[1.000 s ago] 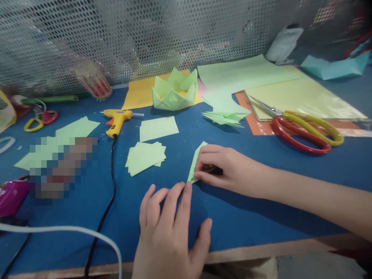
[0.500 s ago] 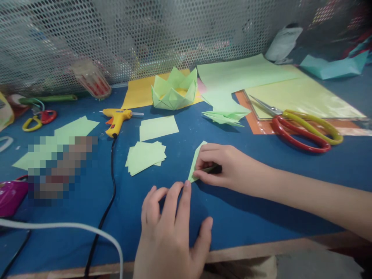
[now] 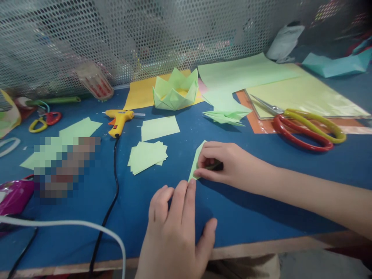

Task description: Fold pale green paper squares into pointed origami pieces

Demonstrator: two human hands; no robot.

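Fingers [image 3: 214,149] on slim, angular, matt green paper [image 3: 195,162]

Papercraft work area

This is a craft workspace; whether it belongs to a home or a shop, I cannot tell. Cut and folded paper shows the craft: a slip [image 3: 195,164] at the fingers [image 3: 216,147], a stack [image 3: 148,157] to their left, a crown [image 3: 167,101] and large sheets [image 3: 241,73] beyond them. The tools fit: a glue gun [image 3: 119,119] farther left of the fingers, scissors [image 3: 281,117] to their right. Farthest from the fingers, a mesh screen [image 3: 168,35] backs the blue worktop [image 3: 247,228].
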